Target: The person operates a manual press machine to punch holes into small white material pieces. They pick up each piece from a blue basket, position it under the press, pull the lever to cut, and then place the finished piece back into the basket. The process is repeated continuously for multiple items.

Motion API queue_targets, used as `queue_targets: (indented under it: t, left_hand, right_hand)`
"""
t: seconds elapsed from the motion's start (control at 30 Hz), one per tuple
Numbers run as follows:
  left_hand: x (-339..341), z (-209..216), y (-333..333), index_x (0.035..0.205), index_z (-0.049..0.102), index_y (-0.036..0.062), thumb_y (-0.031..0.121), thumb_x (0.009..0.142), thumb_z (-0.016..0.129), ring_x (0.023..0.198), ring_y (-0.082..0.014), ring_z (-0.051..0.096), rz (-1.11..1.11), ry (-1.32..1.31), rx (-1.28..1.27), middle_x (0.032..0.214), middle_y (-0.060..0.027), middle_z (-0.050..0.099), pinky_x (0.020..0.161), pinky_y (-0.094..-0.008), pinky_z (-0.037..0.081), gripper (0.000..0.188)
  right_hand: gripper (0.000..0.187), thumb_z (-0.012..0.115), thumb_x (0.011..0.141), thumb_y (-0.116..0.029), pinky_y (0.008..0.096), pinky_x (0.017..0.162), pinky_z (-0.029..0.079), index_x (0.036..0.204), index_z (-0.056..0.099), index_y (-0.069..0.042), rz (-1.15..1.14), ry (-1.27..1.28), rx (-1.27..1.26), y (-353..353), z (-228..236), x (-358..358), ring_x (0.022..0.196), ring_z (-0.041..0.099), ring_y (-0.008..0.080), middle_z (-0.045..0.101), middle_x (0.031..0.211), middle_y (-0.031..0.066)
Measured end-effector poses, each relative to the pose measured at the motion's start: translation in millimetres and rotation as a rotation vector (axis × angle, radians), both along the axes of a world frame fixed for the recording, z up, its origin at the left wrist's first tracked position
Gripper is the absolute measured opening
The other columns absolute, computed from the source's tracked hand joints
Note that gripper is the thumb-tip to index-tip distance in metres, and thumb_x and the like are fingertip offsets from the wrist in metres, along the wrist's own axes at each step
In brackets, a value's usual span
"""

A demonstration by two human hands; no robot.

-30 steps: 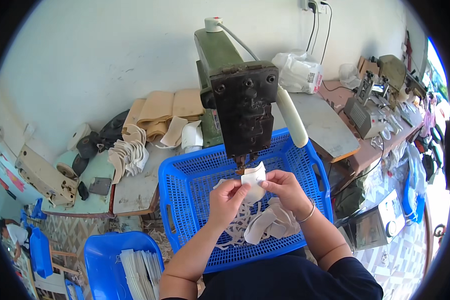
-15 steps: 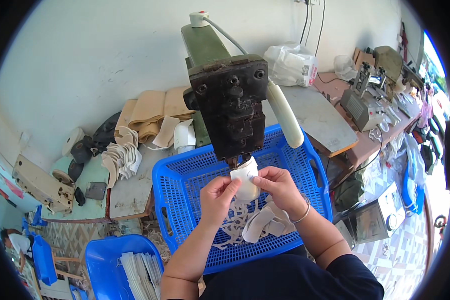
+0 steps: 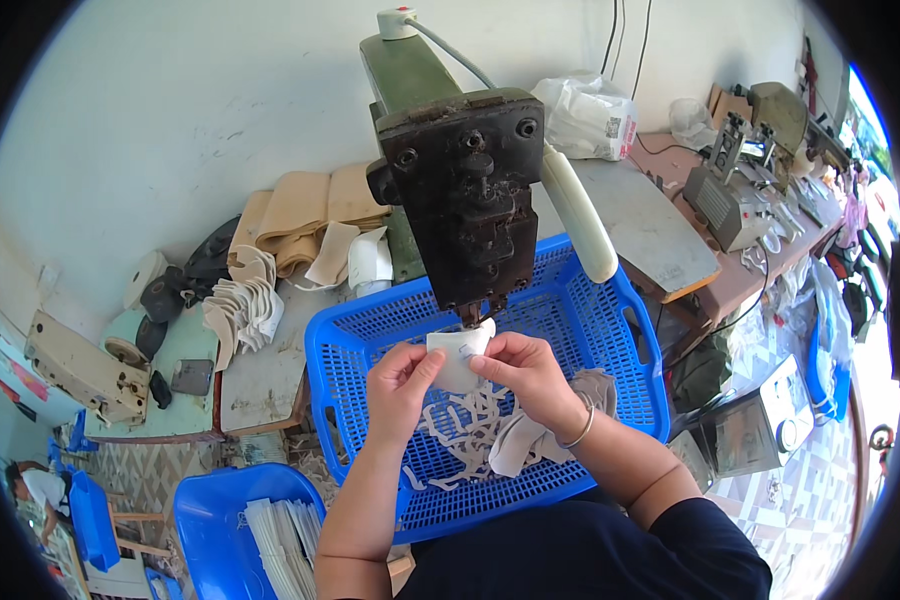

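Head: two hands (image 3: 398, 388) (image 3: 532, 377) holding one white piece (image 3: 457, 366); one basket (image 3: 346, 366).

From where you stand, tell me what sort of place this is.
Probably a small workshop for cutting or sewing sheet material: a machine overhangs a basket holding pale scraps, and shaped pieces lie stacked on a bench.

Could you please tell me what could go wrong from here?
The left hand and right hand hold the white piece close to the machine's tip, so a pinch might happen. The piece, held only at its edges, could slip crooked. Thin scraps lie beside larger pieces in the blue basket, so they may get mixed.
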State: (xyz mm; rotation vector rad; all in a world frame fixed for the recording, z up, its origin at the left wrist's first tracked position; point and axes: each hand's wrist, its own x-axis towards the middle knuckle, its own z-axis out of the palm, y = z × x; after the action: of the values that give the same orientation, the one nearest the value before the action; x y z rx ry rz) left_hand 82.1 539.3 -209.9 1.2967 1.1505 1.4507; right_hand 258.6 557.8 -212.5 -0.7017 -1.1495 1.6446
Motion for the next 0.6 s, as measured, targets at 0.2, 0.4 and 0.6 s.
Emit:
queue_targets:
  t: [0.2, 0.4, 0.6]
  left_hand:
    - [2.0, -2.7, -3.4, 0.079, 0.063, -0.0006, 0.012, 0.083, 0.066, 0.066, -0.0042, 0.051, -0.085, -0.121, -0.007, 0.074, -0.0004, 0.059, 0.058, -0.0181, 0.039, 0.014]
    - [26.7, 6.1, 5.3, 0.074, 0.062, -0.0010, 0.016, 0.082, 0.067, 0.060, -0.0044, 0.052, -0.062, 0.133, 0.024, 0.067, -0.0017, 0.059, 0.052, -0.0190, 0.040, 0.020]
    - [38.9, 4.8, 8.5, 0.071, 0.062, -0.0004, 0.017, 0.081, 0.068, 0.056, -0.0026, 0.046, -0.020, 0.058, 0.001, 0.063, 0.0018, 0.056, 0.049, -0.0178, 0.034, 0.020]
  right_hand:
    - [0.008, 0.065, 0.081, -0.007, 0.0213, 0.069, 0.046, 0.086, 0.062, -0.001, 0.035, -0.062, 0.032, 0.2, 1.0, 6.4, 0.074, 0.056, 0.0067, 0.063, 0.081, 0.0015]
    - [0.012, 0.065, 0.082, -0.010, 0.0218, 0.071, 0.045, 0.089, 0.062, 0.000, 0.027, -0.091, 0.030, 12.7, 5.1, 38.6, 0.076, 0.056, 0.0069, 0.063, 0.082, 0.0013]
    - [0.014, 0.066, 0.081, -0.011, 0.0213, 0.069, 0.045, 0.087, 0.062, 0.000, 0.026, -0.090, 0.009, 16.3, 11.3, 46.1, 0.073, 0.056, 0.0064, 0.063, 0.080, 0.0011]
